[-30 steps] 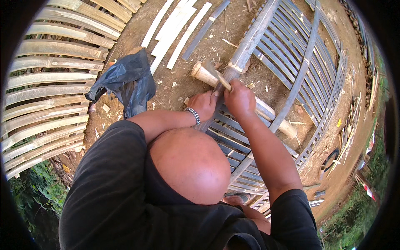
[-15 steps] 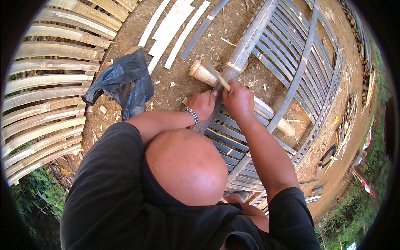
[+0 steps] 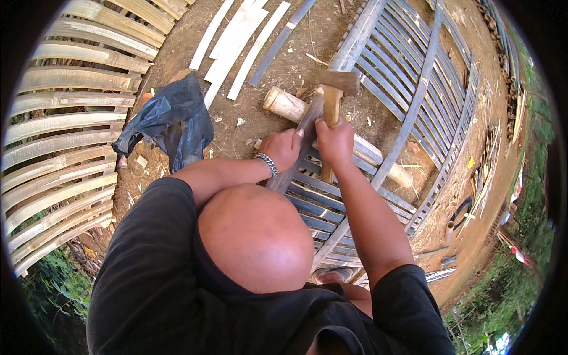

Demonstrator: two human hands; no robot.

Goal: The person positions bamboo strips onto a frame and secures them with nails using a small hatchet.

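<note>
Right hand clamped on hammer, raised. Left hand pins the slat on the lattice panel. Most slats look fixed; near end unfinished.

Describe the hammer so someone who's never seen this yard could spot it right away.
Start at the big grey slatted bamboo panel lying on the dirt, and find the pale round bamboo log lying under its near edge. Just above that log, the right hand grips a wooden-handled hammer. Its short brown block-shaped head, raised crosswise on an upright handle, sets it apart from the long flat slats all around.
</note>
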